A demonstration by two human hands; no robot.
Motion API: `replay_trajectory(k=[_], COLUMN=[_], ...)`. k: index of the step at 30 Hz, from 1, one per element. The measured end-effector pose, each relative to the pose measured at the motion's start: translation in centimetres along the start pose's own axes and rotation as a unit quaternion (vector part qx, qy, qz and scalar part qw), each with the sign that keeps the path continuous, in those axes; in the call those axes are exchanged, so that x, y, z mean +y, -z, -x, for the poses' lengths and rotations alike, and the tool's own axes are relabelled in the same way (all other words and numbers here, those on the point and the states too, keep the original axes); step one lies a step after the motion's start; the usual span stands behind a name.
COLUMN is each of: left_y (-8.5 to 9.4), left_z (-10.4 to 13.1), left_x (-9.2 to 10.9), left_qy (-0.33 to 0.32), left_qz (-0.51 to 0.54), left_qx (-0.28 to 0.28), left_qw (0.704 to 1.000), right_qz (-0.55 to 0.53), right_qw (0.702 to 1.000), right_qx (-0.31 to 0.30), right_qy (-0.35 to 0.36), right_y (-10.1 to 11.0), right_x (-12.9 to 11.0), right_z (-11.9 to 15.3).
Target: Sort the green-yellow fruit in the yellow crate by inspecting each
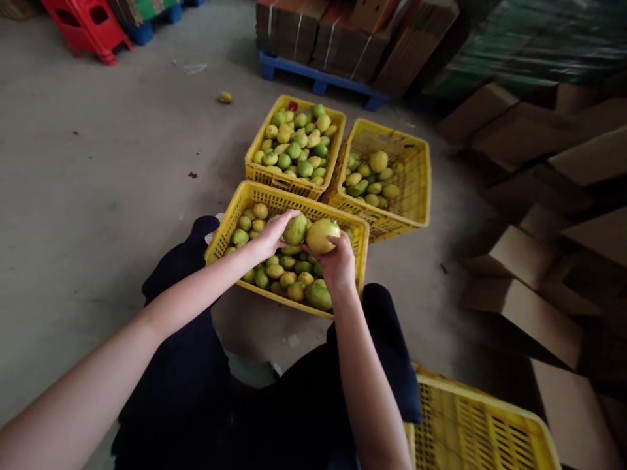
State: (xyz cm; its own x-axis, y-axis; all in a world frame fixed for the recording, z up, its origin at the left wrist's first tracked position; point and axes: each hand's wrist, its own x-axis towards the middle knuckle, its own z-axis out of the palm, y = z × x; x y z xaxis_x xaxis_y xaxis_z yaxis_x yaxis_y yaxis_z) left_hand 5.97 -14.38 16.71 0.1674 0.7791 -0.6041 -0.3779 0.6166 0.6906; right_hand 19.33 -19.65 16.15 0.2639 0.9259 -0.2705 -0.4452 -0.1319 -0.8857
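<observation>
Above the near yellow crate (289, 196), both of my hands hold fruit. My left hand (273, 236) is closed around a green striped lemon (295, 230). A larger yellow lemon (322, 236) sits in my right hand (339, 261), its thumb and fingers curled about the side. The two fruits are side by side, touching or nearly so. Below them, the crate is filled with several green and yellow lemons (288, 279), partly hidden by my hands and forearms.
Behind stand a full crate of lemons (296, 140) and a partly filled yellow crate (416, 170). Another yellow crate (480, 418) is at lower right. Cardboard boxes (533, 313) line the right. A single lemon (225, 97) lies on the floor, and a red stool (88, 29) stands far left.
</observation>
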Motion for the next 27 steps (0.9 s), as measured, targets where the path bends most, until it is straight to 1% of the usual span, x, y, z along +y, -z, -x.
replay_trajectory(k=[3, 6, 7, 9, 11, 12, 16, 19, 21, 23, 27], left_y=[-0.2, -0.3, -0.3, -0.3, -0.2, -0.2, -0.1, 0.0, -0.1, -0.2, -0.5], left_z=[0.2, 0.0, -0.1, -0.3, -0.4, -0.4, -0.1, -0.1, -0.2, -0.2, -0.3], left_x=[0.4, 0.3, 0.1, -0.2, -0.4, -0.5, -0.5, -0.5, -0.7, -0.8, -0.7], left_qy=[0.024, 0.045, 0.053, 0.066, 0.066, 0.061, 0.038, 0.045, 0.069, 0.094, 0.105], left_qz=[0.027, 0.066, 0.077, 0.087, 0.082, 0.074, 0.029, 0.014, 0.036, 0.075, 0.146], left_qx=[-0.002, 0.009, 0.013, 0.024, 0.021, 0.014, -0.023, -0.006, 0.012, 0.012, 0.005], left_qw=[0.999, 0.997, 0.996, 0.994, 0.994, 0.995, 0.999, 0.999, 0.997, 0.993, 0.984], right_qz=[-0.003, -0.005, -0.004, 0.003, 0.009, 0.009, 0.007, 0.003, 0.001, -0.006, -0.033], right_qw=[1.000, 0.998, 0.997, 0.998, 0.998, 0.998, 0.998, 0.997, 0.996, 0.994, 0.996], right_qx=[0.016, -0.007, -0.015, -0.004, 0.022, 0.025, -0.009, 0.012, 0.022, 0.022, -0.001], right_qy=[-0.024, -0.066, -0.071, -0.063, -0.055, -0.054, -0.061, -0.074, -0.092, -0.103, -0.086], right_y=[0.2, 0.4, 0.4, 0.2, -0.1, -0.3, -0.7, -0.5, -0.1, 0.3, 0.8], right_x=[-0.2, 0.0, 0.2, 0.5, 0.8, 0.9, 0.6, 0.1, -0.1, 0.0, 0.6], right_z=[-0.3, -0.7, -0.8, -0.9, -0.7, -0.6, 0.2, 0.2, -0.1, -0.5, -1.2])
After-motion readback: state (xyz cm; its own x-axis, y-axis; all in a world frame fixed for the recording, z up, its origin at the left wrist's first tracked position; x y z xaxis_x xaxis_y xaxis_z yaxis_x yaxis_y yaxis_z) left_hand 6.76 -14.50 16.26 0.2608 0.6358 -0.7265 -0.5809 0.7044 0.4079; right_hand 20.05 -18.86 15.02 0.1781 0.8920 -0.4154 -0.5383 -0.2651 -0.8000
